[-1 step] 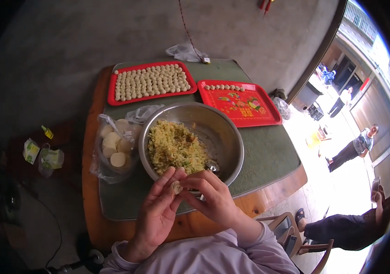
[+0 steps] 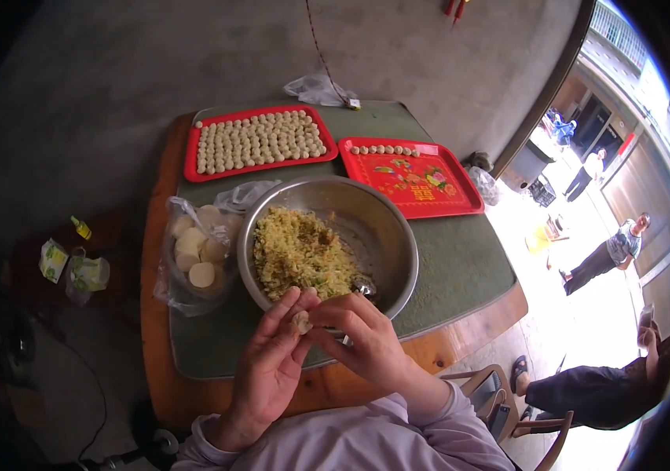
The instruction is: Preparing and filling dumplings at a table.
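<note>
Between the fingertips of both hands is a small round dumpling [image 2: 301,322] with a gathered top. My left hand [image 2: 268,365] cradles it from the left, its fingers pointing up. From the right, my right hand [image 2: 362,337] pinches its edge with thumb and forefinger. Just beyond them stands a large steel bowl [image 2: 394,255]. Yellowish chopped filling [image 2: 300,255] is heaped in its left part, and a metal spoon [image 2: 364,286] lies beside the heap, its handle partly hidden by my right hand. Left of the bowl, a clear plastic bag [image 2: 172,294] holds round pale wrappers [image 2: 201,275].
Rows of dumplings [image 2: 260,141] fill a red tray [image 2: 264,166] at the far left. Another red tray [image 2: 378,188], flower-patterned, bears one short row along its far edge. A wooden chair [image 2: 559,439] stands at the right of the table [image 2: 461,271]. Several people are off to the right.
</note>
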The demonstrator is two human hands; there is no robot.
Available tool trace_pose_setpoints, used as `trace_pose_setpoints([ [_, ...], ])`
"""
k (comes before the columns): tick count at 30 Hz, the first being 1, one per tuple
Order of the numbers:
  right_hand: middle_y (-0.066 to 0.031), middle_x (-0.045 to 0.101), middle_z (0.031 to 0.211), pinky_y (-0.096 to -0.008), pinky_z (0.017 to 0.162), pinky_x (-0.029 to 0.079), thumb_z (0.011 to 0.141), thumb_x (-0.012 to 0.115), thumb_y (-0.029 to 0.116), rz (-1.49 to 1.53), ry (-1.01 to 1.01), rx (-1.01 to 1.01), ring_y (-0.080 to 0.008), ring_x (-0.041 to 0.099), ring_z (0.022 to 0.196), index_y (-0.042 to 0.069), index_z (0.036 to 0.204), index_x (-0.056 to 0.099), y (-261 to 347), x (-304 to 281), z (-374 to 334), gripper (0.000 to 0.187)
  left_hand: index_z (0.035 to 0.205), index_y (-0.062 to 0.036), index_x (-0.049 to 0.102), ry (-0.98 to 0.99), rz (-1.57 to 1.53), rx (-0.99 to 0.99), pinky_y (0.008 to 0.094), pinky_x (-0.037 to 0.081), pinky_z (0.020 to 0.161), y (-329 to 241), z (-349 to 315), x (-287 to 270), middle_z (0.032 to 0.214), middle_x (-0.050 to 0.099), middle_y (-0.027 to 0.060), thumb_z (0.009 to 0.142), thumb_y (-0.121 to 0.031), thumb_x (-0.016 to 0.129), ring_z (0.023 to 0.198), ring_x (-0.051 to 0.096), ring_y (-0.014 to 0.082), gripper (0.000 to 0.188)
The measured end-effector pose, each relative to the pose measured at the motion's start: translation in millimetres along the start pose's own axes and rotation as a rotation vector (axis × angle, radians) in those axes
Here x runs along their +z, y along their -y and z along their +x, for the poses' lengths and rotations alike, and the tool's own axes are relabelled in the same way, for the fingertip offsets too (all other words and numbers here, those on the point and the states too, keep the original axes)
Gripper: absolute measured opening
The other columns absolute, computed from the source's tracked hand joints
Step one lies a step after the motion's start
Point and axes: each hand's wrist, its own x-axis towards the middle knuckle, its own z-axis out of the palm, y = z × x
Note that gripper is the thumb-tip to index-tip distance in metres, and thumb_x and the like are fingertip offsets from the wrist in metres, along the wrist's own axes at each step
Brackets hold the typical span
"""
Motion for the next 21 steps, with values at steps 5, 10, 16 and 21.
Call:
trace_pose_setpoints([
  [5, -0.0086, 0.058, 0.101, -0.0356, 0.073, 0.051, 0.076, 0.068, 0.006, -0.112, 0.02, -0.06, -0.0263, 0.06, 0.088, 0.007, 0.101, 0.061, 1, -7, 0, 0.026, 0.141, -0.0032, 0.035, -0.01, 0.009, -0.004, 0.0324, 0.035, 0.11, 3, 3, 5, 0.144, 0.039, 0.0135, 0.098, -0.003, 0.042, 0.132, 0.039, 0.0195, 0.043],
  [10, -0.0084, 0.058, 0.101, -0.0347, 0.07, 0.052, 0.075, 0.068, 0.006, -0.164, 0.034, -0.075, -0.0259, 0.06, 0.087, 0.007, 0.099, 0.062, -4, -7, -4, 0.025, 0.141, -0.003, 0.035, -0.045, 0.027, -0.004, 0.0316, 0.035, 0.11, 8, 4, 8, 0.144, 0.039, 0.014, 0.098, -0.002, 0.042, 0.132, 0.039, 0.0189, 0.043],
  [16, -0.0091, 0.058, 0.098, -0.0358, 0.072, 0.051, 0.075, 0.07, 0.008, -0.1, 0.003, -0.042, -0.0267, 0.06, 0.086, 0.006, 0.103, 0.059, -8, -9, -2, 0.03, 0.142, -0.0036, 0.034, -0.051, 0.03, -0.03, 0.0309, 0.033, 0.109, 9, 12, 11, 0.145, 0.038, 0.0122, 0.098, -0.002, 0.041, 0.132, 0.038, 0.0176, 0.044],
  [21, -0.01, 0.057, 0.094, -0.0363, 0.071, 0.05, 0.074, 0.073, 0.009, 0.039, -0.07, 0.006, -0.0285, 0.059, 0.084, 0.004, 0.104, 0.055, -20, -14, 2, 0.036, 0.145, -0.0051, 0.03, 0.014, 0.04, -0.034, 0.0309, 0.03, 0.11, 9, 17, 20, 0.149, 0.032, 0.0108, 0.098, -0.005, 0.039, 0.135, 0.034, 0.0168, 0.047],
])
